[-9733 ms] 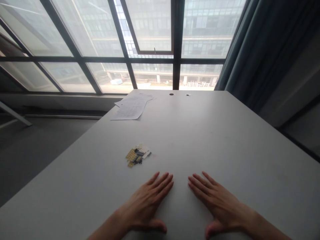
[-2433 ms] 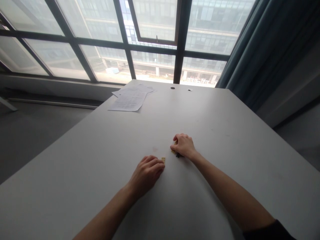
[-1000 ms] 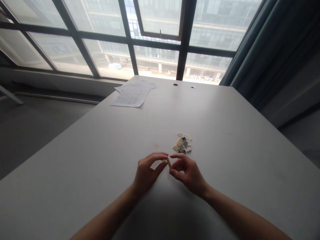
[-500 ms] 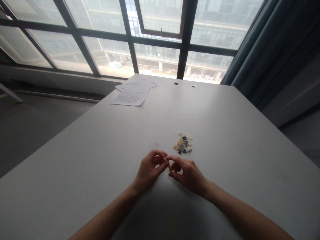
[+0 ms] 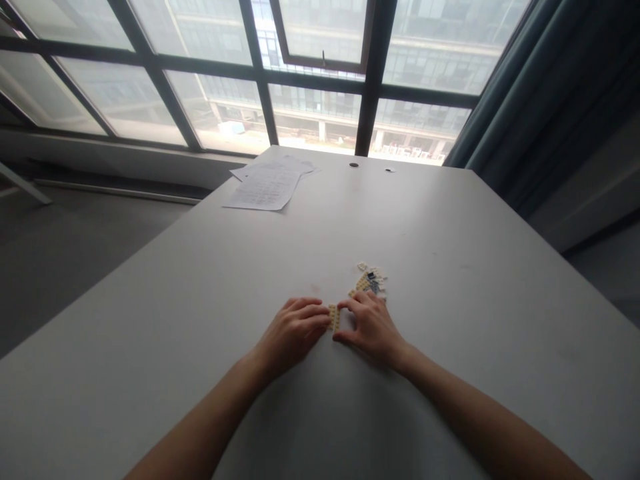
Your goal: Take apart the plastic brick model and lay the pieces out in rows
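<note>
Both my hands rest on the white table (image 5: 450,220), fingertips meeting over a small tan studded plate (image 5: 333,317) that lies flat between them. My left hand (image 5: 293,332) has its fingers curled, pressing on the plate's left edge. My right hand (image 5: 369,327) is curled too, thumb and fingers pinching the plate's right side. Just beyond my right hand sits a little pile of tan, white and dark building pieces (image 5: 371,279).
Printed paper sheets (image 5: 270,185) lie at the table's far left corner. Two small round holes (image 5: 354,165) mark the far edge. Large windows stand behind the table, a dark curtain (image 5: 540,100) hangs at the right, and the floor drops away on the left.
The tan plate, held upright in the air between my fingertips half a second ago, now lies flat on the table with both hands lowered onto it.
</note>
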`<state>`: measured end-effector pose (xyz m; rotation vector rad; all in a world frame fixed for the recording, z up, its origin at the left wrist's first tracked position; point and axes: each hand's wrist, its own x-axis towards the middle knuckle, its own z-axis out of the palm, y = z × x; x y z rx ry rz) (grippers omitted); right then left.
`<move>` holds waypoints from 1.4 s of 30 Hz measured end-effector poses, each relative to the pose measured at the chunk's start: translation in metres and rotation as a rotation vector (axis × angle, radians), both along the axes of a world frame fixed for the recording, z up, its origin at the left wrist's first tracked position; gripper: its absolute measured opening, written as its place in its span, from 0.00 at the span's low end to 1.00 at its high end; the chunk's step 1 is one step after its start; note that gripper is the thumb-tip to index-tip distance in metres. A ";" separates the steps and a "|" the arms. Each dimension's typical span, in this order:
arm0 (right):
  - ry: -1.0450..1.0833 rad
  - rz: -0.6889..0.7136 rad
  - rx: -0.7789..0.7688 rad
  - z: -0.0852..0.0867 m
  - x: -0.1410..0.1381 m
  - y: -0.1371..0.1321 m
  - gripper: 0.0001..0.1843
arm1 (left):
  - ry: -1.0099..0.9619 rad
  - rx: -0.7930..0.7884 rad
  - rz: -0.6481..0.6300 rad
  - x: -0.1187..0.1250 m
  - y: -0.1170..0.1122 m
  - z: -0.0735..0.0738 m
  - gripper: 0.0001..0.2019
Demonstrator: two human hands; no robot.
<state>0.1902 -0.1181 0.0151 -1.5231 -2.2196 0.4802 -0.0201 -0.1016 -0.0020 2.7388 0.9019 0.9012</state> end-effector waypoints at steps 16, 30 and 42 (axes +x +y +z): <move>0.011 -0.009 0.039 -0.002 0.001 -0.004 0.20 | 0.008 0.004 -0.027 0.002 -0.001 0.004 0.07; -0.019 -0.236 0.161 0.009 0.042 0.036 0.12 | -0.129 0.000 0.070 0.003 -0.002 0.008 0.07; -0.353 0.144 0.145 0.020 0.046 0.090 0.12 | -0.159 -0.030 0.068 0.003 -0.003 0.005 0.06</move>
